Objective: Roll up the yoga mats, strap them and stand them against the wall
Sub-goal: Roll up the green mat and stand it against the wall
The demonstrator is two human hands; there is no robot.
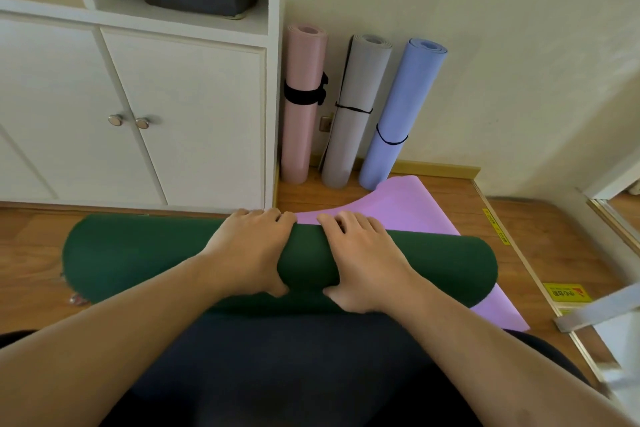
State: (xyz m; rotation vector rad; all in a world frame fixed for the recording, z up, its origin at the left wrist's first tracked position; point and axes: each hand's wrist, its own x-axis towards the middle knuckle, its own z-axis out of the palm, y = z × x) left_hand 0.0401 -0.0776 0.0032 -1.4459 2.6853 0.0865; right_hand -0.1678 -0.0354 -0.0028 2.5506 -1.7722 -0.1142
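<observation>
Lying crosswise on the wooden floor (540, 229) just in front of the person's knees, the dark green mat (138, 253) is rolled into a thick cylinder, and both hands sit on its middle, side by side and a little apart. The left hand (247, 250) curls over the roll with its fingers hooked round the far edge and its thumb pressed into the near side; the right hand (363, 255) grips the roll in the same way, just to the right. Under the right end of the green roll a lilac mat (415, 208) lies flat and unrolled, running away toward the far wall. Against that wall (502, 45) three rolled mats stand leaning: a pink mat (303, 128) at the left with a broad black strap (303, 94) round it, a grey mat (353, 135) in the middle and a blue mat (401, 104) at the right, each of these two tied with a thin black cord. A white cabinet (173, 114) with two round knobs fills the far left, touching the pink mat's side.
</observation>
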